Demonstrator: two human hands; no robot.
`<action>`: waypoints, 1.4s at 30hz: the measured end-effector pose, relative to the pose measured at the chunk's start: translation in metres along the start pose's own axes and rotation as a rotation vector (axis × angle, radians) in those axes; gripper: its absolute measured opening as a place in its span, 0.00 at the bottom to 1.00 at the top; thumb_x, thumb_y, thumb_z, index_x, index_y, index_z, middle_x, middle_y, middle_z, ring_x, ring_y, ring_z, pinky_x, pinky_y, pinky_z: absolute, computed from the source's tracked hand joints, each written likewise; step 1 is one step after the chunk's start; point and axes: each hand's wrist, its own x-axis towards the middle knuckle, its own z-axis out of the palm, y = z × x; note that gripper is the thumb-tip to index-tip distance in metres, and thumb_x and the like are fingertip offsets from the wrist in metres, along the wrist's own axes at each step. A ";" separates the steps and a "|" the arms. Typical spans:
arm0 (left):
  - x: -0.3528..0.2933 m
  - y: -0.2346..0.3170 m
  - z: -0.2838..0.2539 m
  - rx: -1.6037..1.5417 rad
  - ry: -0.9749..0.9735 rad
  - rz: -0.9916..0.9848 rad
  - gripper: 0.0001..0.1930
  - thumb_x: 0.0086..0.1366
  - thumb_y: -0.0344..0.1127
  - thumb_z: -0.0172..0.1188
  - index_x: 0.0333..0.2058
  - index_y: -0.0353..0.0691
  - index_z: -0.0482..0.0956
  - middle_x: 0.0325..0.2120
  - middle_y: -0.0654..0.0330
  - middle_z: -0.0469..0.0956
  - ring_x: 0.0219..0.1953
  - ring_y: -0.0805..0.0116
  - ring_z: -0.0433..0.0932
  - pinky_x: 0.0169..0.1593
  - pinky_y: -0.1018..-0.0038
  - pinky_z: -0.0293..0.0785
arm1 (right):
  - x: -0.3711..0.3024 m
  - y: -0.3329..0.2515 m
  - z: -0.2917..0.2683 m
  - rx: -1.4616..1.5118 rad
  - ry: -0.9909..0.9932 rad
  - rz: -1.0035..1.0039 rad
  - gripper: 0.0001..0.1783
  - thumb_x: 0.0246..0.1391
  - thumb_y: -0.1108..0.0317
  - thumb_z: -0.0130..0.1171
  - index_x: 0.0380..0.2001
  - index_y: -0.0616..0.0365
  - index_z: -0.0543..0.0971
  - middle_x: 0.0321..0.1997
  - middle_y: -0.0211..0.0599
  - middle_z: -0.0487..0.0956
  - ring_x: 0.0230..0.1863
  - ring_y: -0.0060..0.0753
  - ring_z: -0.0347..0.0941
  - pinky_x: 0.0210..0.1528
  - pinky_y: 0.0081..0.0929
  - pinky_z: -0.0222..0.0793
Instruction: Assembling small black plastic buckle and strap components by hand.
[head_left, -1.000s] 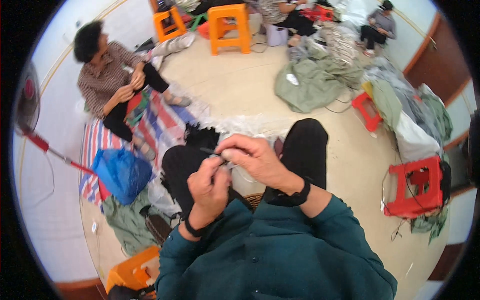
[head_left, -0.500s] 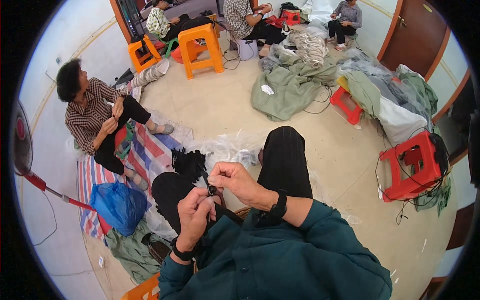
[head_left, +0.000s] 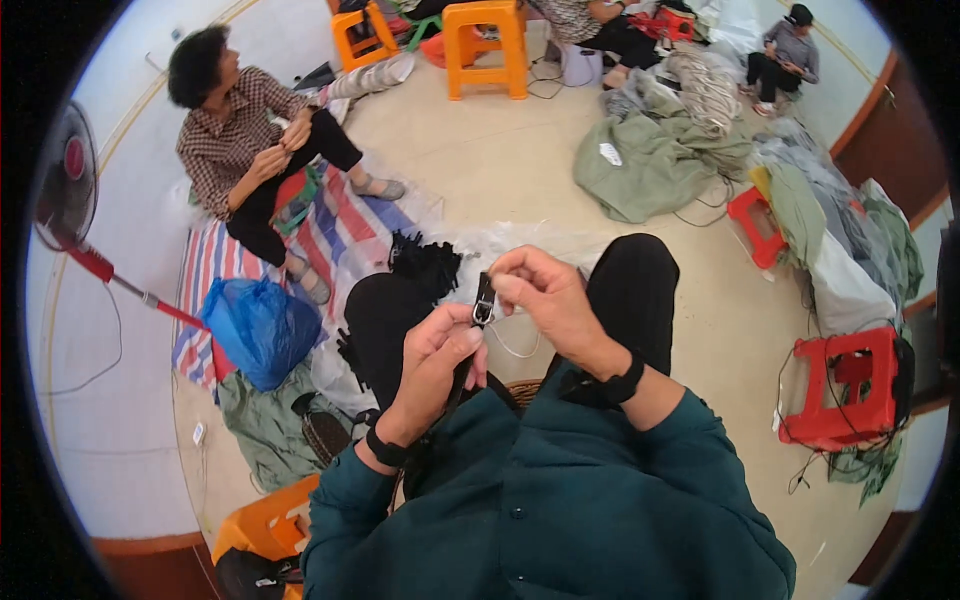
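A thin black strap [head_left: 487,290] with a silver metal buckle [head_left: 483,313] is held up between my hands over my lap. My left hand [head_left: 440,350] is closed round the strap just below the buckle. The fingers of my right hand [head_left: 545,298] pinch the strap's upper end, past the buckle. A pale thin cord [head_left: 518,352] hangs in a loop beneath my right hand; where it is fastened I cannot make out. Beyond my left knee a heap of black straps [head_left: 425,266] lies on clear plastic sheeting.
On the left, a person [head_left: 250,150] sits low by a striped sheet [head_left: 205,262]. A blue plastic bag [head_left: 262,335] and a standing fan [head_left: 70,180] are nearby. Green fabric [head_left: 650,170] covers floor ahead. A red stool [head_left: 845,385] with cables stands right, an orange stool [head_left: 487,50] far ahead.
My view has shifted, so the room sits farther right and higher. My hands have moved slightly apart, and the buckle and strap end between them now show plainly.
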 end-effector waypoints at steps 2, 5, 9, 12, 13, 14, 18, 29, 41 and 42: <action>0.007 0.000 -0.010 -0.002 0.015 0.008 0.09 0.62 0.30 0.47 0.38 0.32 0.69 0.18 0.58 0.72 0.16 0.74 0.69 0.21 0.82 0.66 | 0.001 0.002 -0.008 0.007 -0.012 -0.014 0.08 0.53 0.72 0.53 0.37 0.63 0.72 0.25 0.27 0.72 0.24 0.15 0.66 0.28 0.14 0.64; 0.015 -0.004 -0.032 -0.024 0.035 0.007 0.08 0.61 0.30 0.48 0.38 0.33 0.69 0.20 0.56 0.74 0.16 0.73 0.70 0.21 0.82 0.66 | 0.001 0.003 -0.016 -0.004 -0.049 0.030 0.07 0.54 0.73 0.51 0.37 0.63 0.72 0.24 0.28 0.71 0.25 0.17 0.66 0.30 0.15 0.63; 0.023 -0.004 -0.069 -0.016 0.110 -0.026 0.09 0.59 0.29 0.50 0.39 0.34 0.71 0.24 0.54 0.76 0.18 0.70 0.72 0.23 0.79 0.69 | 0.002 0.005 -0.023 -0.081 -0.087 0.134 0.06 0.54 0.73 0.50 0.35 0.63 0.72 0.23 0.28 0.71 0.25 0.18 0.66 0.30 0.15 0.62; 0.036 0.000 -0.109 0.055 0.215 0.010 0.12 0.59 0.27 0.49 0.43 0.35 0.68 0.24 0.52 0.76 0.17 0.70 0.72 0.22 0.79 0.69 | 0.013 0.002 -0.031 -0.089 -0.079 0.175 0.06 0.55 0.72 0.50 0.35 0.62 0.72 0.23 0.28 0.71 0.24 0.18 0.66 0.30 0.15 0.62; 0.042 -0.007 -0.130 0.079 0.262 0.057 0.11 0.59 0.27 0.48 0.41 0.34 0.69 0.23 0.54 0.77 0.17 0.72 0.73 0.23 0.81 0.70 | 0.018 0.002 -0.034 -0.109 -0.079 0.198 0.06 0.55 0.72 0.51 0.35 0.62 0.72 0.23 0.28 0.71 0.24 0.18 0.66 0.29 0.15 0.62; 0.048 -0.014 -0.151 0.093 0.327 0.017 0.11 0.58 0.25 0.47 0.41 0.34 0.69 0.23 0.53 0.77 0.18 0.72 0.73 0.23 0.80 0.70 | 0.024 0.004 -0.037 -0.100 -0.068 0.218 0.07 0.54 0.73 0.50 0.36 0.63 0.72 0.23 0.27 0.71 0.24 0.16 0.65 0.29 0.14 0.62; 0.069 -0.088 -0.230 0.242 0.553 -0.293 0.11 0.54 0.23 0.47 0.38 0.31 0.69 0.23 0.52 0.77 0.19 0.69 0.75 0.24 0.77 0.72 | 0.047 0.021 -0.050 -0.059 -0.035 0.272 0.07 0.54 0.73 0.50 0.36 0.64 0.72 0.23 0.27 0.71 0.24 0.16 0.65 0.29 0.14 0.62; 0.095 -0.293 -0.323 0.800 0.429 -0.086 0.06 0.52 0.28 0.53 0.27 0.32 0.77 0.21 0.60 0.76 0.25 0.72 0.75 0.28 0.77 0.69 | 0.067 0.076 -0.063 -0.083 -0.012 0.556 0.06 0.54 0.73 0.51 0.35 0.64 0.71 0.23 0.28 0.71 0.24 0.17 0.66 0.29 0.15 0.63; 0.209 -0.323 -0.327 -0.030 0.784 -0.419 0.03 0.51 0.25 0.55 0.27 0.37 0.74 0.21 0.65 0.72 0.23 0.75 0.73 0.27 0.78 0.68 | 0.074 0.070 -0.072 -0.135 0.066 0.769 0.06 0.55 0.75 0.50 0.36 0.65 0.70 0.24 0.30 0.72 0.25 0.17 0.67 0.28 0.16 0.64; 0.219 -0.333 -0.323 -0.008 0.764 -0.409 0.06 0.50 0.26 0.55 0.30 0.37 0.76 0.23 0.61 0.75 0.27 0.70 0.75 0.32 0.75 0.70 | 0.073 0.072 -0.075 -0.134 0.080 0.779 0.06 0.55 0.75 0.50 0.36 0.65 0.70 0.25 0.30 0.72 0.26 0.17 0.67 0.28 0.16 0.64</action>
